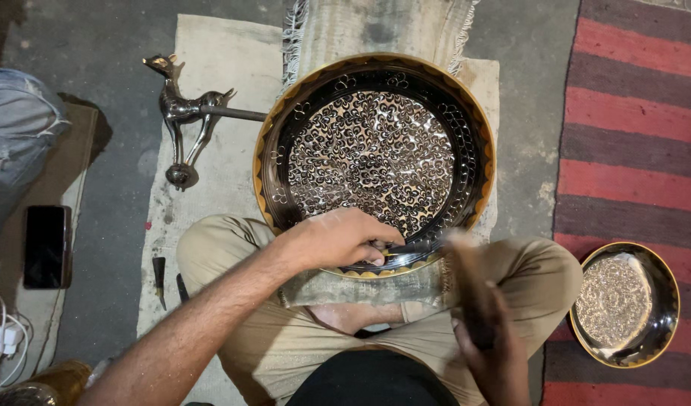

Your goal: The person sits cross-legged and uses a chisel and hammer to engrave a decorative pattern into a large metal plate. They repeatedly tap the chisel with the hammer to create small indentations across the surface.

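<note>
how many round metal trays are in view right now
2. A large engraved tray rests on the person's lap under the left hand; a smaller tray lies on the striped rug, at right. More may sit outside the view.

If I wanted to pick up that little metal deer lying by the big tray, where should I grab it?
Probably around the body of the metal deer, coming straight down from above. It lies on its side on the cloth mat, so the thick middle is exposed, while its thin legs and neck look awkward to hold. A rod at its rear touches the big engraved tray, so draw it leftwards, away.
</note>
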